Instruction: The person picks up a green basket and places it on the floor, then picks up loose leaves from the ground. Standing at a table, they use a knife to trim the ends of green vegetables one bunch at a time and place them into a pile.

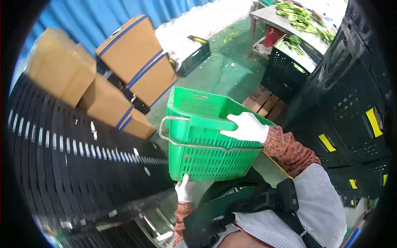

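Note:
A green slatted plastic crate [211, 161] with a metal bail handle is held tilted in front of my body. My right hand [247, 127], in a white glove, is closed over the crate's upper rim. Lower down, my left hand [184, 190], also gloved in white, grips the bottom corner with the thumb against the side; its other fingers are hidden beneath. What shows of the crate's inside holds no goods.
Stacked black crates [82, 149] stand at left beside cardboard boxes [132, 53]. More black crates [347, 120] with yellow handles rise at right. Leafy greens [295, 16] lie on a metal table [269, 14]. A wooden pallet [264, 103] and another black crate [194, 56] are on the green floor.

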`<state>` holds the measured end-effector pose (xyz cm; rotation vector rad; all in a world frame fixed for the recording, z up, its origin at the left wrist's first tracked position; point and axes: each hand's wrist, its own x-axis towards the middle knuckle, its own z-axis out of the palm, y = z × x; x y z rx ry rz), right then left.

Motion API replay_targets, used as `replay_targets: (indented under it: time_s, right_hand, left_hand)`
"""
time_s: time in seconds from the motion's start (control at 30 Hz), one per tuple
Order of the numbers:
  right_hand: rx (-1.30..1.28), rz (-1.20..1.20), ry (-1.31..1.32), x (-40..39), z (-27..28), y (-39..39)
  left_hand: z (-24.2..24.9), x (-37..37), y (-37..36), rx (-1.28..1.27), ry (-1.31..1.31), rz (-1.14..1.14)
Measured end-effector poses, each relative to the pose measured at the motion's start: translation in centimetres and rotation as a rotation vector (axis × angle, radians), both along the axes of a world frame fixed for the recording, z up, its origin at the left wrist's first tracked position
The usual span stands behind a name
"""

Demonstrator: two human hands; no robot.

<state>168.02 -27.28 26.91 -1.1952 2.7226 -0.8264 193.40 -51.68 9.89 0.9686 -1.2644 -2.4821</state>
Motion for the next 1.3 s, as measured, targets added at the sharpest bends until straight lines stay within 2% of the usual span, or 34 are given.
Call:
replay_targets:
  time_s: [0.1,0.23,0.27,0.33,0.4,0.43,0.5,0.63,0.73,0.77,0.87,0.97,1.07,1.17,1.2,1.3]
  right_hand:
    - [0.026,-0.076,-0.007,-6.9,-0.7,-1.9]
    - [0.113,-0.161,-0.119,-18.5,-1.8,-4.4]
    - [0.134,-0.184,-0.112,-21.7,-2.1,-4.8]
    - [0.157,-0.232,-0.225,-26.7,-1.0,-5.7]
    - [0.182,-0.261,-0.284,-32.0,-0.8,-7.2]
    - [0.208,-0.268,-0.304,-34.6,-0.7,-8.0]
    - [0.185,-0.277,-0.253,-39.6,-1.7,-8.9]
    - [0.167,-0.319,-0.218,-50.0,-1.8,-9.6]
    - [0.126,-0.388,-0.185,-57.9,-4.0,-11.2]
    - [0.107,-0.428,-0.190,-60.4,-4.5,-11.8]
    - [0.122,-0.537,-0.196,-67.5,-4.5,-13.0]
    - [0.097,-0.574,-0.216,-74.8,-4.4,-12.9]
    - [0.094,-0.620,-0.232,-81.7,-4.6,-13.3]
    - [0.067,-0.632,-0.180,-89.4,-5.9,-12.5]
    - [0.055,-0.622,-0.189,-92.4,-6.1,-12.0]
    - [0.081,-0.606,-0.189,-101.9,-6.1,-10.7]
  left_hand:
    - [1.3,-9.6,-2.4,0.090,-0.027,-0.020]
    - [-2.2,-21.9,-6.3,-0.045,-0.132,-0.096]
    - [-0.3,-25.7,-6.4,-0.038,-0.183,-0.120]
    - [-2.5,-31.1,-8.4,-0.029,-0.129,-0.115]
    - [-0.4,-36.8,-9.8,0.085,-0.229,-0.143]
    - [-0.6,-39.5,-11.0,0.143,-0.195,-0.172]
    - [-0.6,-45.3,-12.4,0.272,-0.108,-0.204]
    - [-0.1,-56.3,-13.8,0.135,-0.210,-0.288]
    - [-3.3,-66.2,-17.9,0.161,-0.260,-0.383]
    - [-2.4,-70.1,-19.1,0.157,-0.269,-0.377]
    - [0.6,-80.2,-19.4,0.173,-0.259,-0.382]
    - [-0.6,-89.1,-21.4,0.052,-0.315,-0.456]
    - [-0.5,-97.7,-21.4,0.080,-0.254,-0.515]
    - [-2.9,-105.8,-21.2,0.079,-0.256,-0.517]
    - [-3.5,-108.5,-20.9,0.003,-0.282,-0.537]
    - [-3.1,-117.1,-19.1,0.095,-0.276,-0.503]
